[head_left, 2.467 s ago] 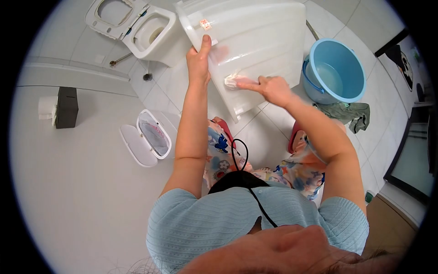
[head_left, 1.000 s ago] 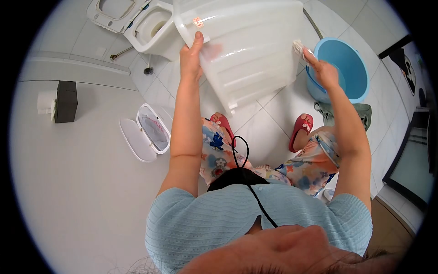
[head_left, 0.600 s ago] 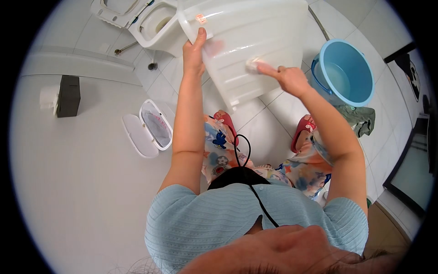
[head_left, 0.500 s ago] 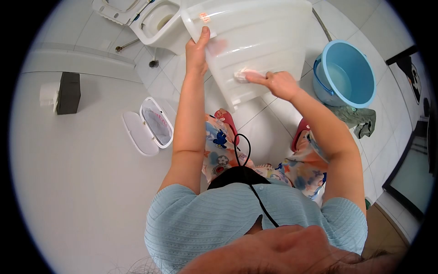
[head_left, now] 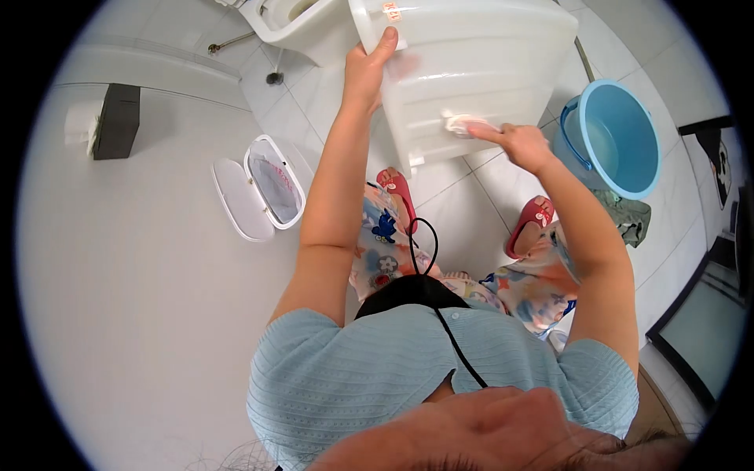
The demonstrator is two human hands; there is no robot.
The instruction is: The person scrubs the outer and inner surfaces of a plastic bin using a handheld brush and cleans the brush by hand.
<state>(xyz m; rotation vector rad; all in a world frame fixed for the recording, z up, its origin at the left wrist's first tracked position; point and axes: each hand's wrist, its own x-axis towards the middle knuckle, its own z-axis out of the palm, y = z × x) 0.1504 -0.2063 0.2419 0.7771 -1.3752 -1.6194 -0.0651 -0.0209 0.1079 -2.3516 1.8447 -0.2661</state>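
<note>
A large translucent white plastic bin (head_left: 487,55) is tilted on its side in front of me, with a small orange-and-white sticker (head_left: 392,11) near its rim. My left hand (head_left: 369,71) grips that rim, thumb on the outside and the other fingers hidden behind the plastic. Against the lower side of the bin, my right hand (head_left: 518,145) holds a pinkish-white brush (head_left: 462,125), its head touching the ribbed surface. A pinkish patch shows through the wall beside my left hand.
A blue bucket (head_left: 618,141) with water stands at the right, a dark green cloth (head_left: 628,217) beside it. The toilet (head_left: 314,27) is at the top. At the left are an open lidded white trash bin (head_left: 275,182) and a dark tissue box (head_left: 118,122).
The view has shifted, so the bin and bucket appear further right. My right hand went to the bin's far right edge and came back to its lower side. My left hand kept its hold.
</note>
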